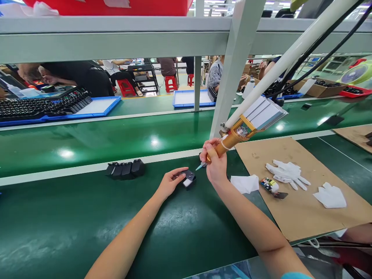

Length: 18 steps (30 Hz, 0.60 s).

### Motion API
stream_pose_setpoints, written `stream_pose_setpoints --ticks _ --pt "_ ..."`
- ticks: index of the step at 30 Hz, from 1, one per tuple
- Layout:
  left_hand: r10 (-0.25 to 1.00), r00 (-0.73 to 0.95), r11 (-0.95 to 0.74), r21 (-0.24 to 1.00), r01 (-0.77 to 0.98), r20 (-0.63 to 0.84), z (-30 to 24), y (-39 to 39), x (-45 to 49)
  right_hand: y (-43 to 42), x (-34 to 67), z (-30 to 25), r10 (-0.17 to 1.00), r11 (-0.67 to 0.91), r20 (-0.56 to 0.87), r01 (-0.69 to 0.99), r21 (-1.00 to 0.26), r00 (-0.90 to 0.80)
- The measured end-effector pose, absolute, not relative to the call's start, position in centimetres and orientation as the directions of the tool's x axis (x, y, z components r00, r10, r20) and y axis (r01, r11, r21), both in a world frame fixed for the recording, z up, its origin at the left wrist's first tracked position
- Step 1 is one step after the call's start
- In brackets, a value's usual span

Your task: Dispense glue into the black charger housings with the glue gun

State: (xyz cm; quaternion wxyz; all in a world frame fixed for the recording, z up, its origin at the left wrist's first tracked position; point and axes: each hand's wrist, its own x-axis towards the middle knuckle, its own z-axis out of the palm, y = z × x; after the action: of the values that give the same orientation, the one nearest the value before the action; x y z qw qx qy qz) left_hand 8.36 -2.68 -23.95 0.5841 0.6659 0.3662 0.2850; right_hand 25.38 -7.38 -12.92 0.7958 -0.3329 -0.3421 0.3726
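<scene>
My left hand (172, 180) has its fingers closed on a small black plastic housing (190, 175) resting on the green bench (122, 217). A white patch shows on the near end of the housing. My right hand (215, 161) is wrapped round a gold-coloured glue dispenser (229, 142), which tilts down to the left. Its pale-blue needle tip (199, 167) points toward the housing, slightly apart from it. Behind the right hand's fingers, another small dark piece is mostly hidden. Beside the right wrist lies a crumpled white cloth or paper (245, 183).
Several black housings (125, 169) stand in a row at left. On a cardboard sheet (279, 217) lie white gloves (287, 173) and a circuit board (271, 186). A white pole (290, 58) slants down to the dispenser. People sit beyond the green conveyor (139, 133).
</scene>
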Motion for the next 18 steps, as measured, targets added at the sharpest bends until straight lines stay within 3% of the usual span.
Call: stream_pose_setpoints --ticks 3,8,11,14,18 --pt "0.797 0.603 -0.236 0.928 0.288 0.015 -23.2 -3.0 8.2 -7.4 25.4 -12.9 0.82 0.503 0.296 -0.369 -0.782 0.49" --pt "0.676 0.715 -0.612 0.677 0.409 0.18 -23.1 -3.8 8.2 -7.4 25.3 -12.9 0.83 0.507 0.306 -0.4 -0.764 0.467" --pt "0.718 0.673 -0.626 0.586 0.515 0.176 -23.6 -4.3 8.8 -7.6 25.1 -13.0 0.828 0.522 0.323 -0.421 -0.742 0.458" --pt "0.773 0.616 -0.557 0.622 0.55 0.148 -23.3 -4.8 9.2 -7.8 24.9 -13.1 0.827 0.534 0.339 -0.438 -0.723 0.448" --pt "0.811 0.544 -0.521 0.69 0.502 0.216 -22.2 -5.4 9.4 -8.1 24.7 -13.1 0.82 0.56 0.378 -0.466 -0.685 0.43"
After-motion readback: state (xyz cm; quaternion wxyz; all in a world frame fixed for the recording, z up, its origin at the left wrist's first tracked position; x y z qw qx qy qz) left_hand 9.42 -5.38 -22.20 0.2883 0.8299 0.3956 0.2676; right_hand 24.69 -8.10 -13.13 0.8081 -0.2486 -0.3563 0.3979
